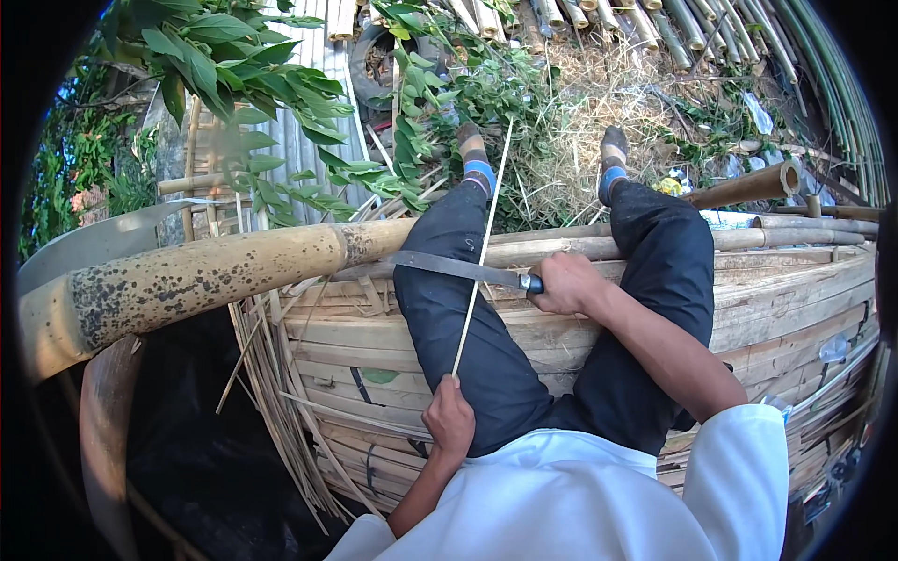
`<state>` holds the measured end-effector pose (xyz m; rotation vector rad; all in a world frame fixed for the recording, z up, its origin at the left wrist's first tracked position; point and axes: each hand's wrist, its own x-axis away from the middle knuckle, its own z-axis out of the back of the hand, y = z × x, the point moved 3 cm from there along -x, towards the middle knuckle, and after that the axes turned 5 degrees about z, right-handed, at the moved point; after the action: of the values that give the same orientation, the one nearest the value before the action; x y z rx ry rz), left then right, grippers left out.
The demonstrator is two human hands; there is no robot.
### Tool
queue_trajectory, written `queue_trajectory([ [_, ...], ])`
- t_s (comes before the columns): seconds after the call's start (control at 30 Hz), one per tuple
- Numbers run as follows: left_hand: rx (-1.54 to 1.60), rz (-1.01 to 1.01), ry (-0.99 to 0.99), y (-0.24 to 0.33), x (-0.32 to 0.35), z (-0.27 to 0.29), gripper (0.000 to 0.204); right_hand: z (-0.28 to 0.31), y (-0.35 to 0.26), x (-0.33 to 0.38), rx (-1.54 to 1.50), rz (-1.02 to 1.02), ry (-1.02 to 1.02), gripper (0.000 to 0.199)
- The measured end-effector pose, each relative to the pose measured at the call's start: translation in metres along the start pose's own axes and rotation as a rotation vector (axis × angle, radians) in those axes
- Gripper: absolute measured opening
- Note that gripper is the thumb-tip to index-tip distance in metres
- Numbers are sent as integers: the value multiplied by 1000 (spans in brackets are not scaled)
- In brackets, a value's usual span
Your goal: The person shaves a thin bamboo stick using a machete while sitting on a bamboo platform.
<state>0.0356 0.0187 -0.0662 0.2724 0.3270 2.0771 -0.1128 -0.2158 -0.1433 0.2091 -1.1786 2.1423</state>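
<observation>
I'm viewing from the head cam, reporting L to R.

Far L: a thick, speckled yellow-brown bamboo pole [187, 280] is lying across the frame, w/ a curved grey metal blade [94, 241] just behind its upper edge. Green leafy branches [243, 75] are hanging above.

Centre-L: the left hand [450, 418] is sitting low by the lap, fingers closed in a pinch round the near end of a long, thin, pale bamboo strip [482, 248]. The strip is running up and away between the legs in dark trousers [486, 355], toward the feet, its far end in the air over the dry grass.

Centre: a flat steel knife w/ dark handle [458, 268] is crossing the strip about mid-length, blade pointing L and touching it, as far as I can tell.

Centre-R: the right hand [566, 283] is wrapped fully round the knife handle, fingers closed tight.

R: the person is sitting on a stack of split, flat bamboo slats [795, 299]; more round poles are lying beyond.

Handling, my judgement: the strip looks v. light, springy and whippy, likely to snap or split along the grain if bent hard, w/ edges that could cut. Best hold is near the end, as now, close enough to the blade to limit flex.
</observation>
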Motion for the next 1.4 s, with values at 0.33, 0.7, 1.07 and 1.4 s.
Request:
queue_trajectory([
  [0.33,-139,24,-59,3,-4,-2,11,5,9,-8,-29,-112,73,26],
  [0.7,-124,3,-38,3,-3,-2,10,4,7,-7,18,-136,26,29],
  [1.07,-104,17,-44,4,-6,-3,9,1,12,-7,20,-145,102,27],
  [1.4,1,-6,7,5,-6,1,8,5,10,-5,-25,-219,143,27],
])
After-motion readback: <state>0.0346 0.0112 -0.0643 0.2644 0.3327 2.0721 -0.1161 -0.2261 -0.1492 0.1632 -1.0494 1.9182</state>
